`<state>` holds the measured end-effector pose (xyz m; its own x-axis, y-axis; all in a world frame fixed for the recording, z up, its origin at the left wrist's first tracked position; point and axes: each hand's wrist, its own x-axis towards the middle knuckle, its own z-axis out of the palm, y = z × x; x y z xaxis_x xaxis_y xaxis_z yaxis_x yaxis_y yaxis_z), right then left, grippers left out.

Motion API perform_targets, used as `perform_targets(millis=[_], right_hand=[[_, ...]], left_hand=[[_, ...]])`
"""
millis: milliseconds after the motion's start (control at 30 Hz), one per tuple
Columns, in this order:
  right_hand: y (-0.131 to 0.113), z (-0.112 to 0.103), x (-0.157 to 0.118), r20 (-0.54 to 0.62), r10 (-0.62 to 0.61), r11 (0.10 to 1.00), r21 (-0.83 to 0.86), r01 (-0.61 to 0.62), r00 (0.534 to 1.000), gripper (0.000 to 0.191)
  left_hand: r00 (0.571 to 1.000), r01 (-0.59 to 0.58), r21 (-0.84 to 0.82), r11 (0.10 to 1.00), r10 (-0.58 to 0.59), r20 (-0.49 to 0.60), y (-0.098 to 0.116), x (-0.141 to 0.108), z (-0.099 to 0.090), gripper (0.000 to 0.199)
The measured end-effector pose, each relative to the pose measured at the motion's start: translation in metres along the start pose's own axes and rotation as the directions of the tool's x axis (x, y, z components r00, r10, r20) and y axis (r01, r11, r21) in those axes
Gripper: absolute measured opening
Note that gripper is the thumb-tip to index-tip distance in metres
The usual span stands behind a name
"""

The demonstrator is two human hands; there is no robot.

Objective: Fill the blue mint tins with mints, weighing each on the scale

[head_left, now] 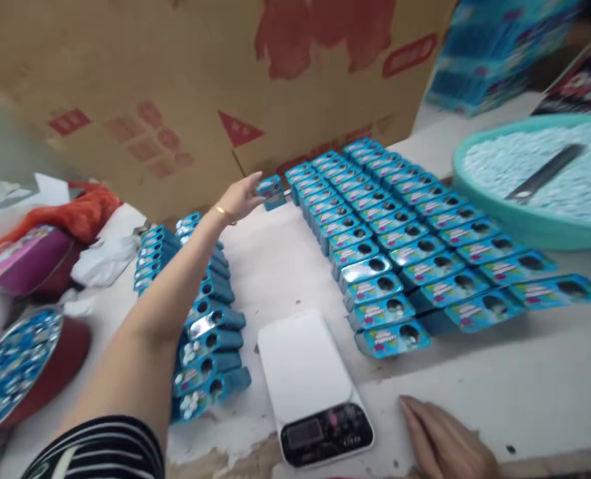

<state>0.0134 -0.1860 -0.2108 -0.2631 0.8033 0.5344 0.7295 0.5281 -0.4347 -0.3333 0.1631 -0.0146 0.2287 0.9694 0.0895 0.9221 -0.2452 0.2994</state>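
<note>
My left hand [241,197] reaches to the far side of the table, its fingers closed on a small blue box [272,194] near the cardboard. Right of it stand rows of similar blue boxes [365,253], with printed tops and dark round holes. Another group of blue boxes [210,340] is partly hidden behind my left forearm. My right hand [448,439] rests on the table at the front edge, fingers pressed together with nothing visible in them. Between the hands lies a white digital scale [305,362] with a bare top.
A turquoise basin [530,229] of pale blue pellets, with a flat metal strip [545,174] on top, stands at the right. A red bowl [70,352] holds shiny blue pieces at the left. Behind is a large cardboard box [176,80]. Orange cloth [88,209] lies far left.
</note>
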Motion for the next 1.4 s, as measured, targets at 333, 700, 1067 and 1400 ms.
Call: perform_targets(millis=[333,700,1067,1400], right_hand=[[-0.010,-0.011,0.015,0.042,0.117,0.993,-0.036,-0.115,0.992,0.017],[-0.024,-0.027,0.036,0.370,0.751,0.229,0.630,-0.742,0.546,0.028],[-0.040,-0.049,0.033,0.759,0.578,-0.560,0.636,-0.531,0.299,0.016],[-0.055,-0.067,0.034,0.844,0.442,-0.527,0.518,-0.674,0.303,0.029]], left_hand=[[0.985,-0.120,0.307,0.944,0.075,0.155,0.069,-0.344,-0.011,0.021],[0.985,-0.167,0.379,0.910,0.167,0.033,0.114,-0.335,0.002,0.026],[0.918,-0.375,0.377,0.847,0.284,0.276,0.163,-0.249,0.034,0.022],[0.954,-0.090,-0.060,0.994,0.068,-0.292,0.135,-0.308,0.014,0.022]])
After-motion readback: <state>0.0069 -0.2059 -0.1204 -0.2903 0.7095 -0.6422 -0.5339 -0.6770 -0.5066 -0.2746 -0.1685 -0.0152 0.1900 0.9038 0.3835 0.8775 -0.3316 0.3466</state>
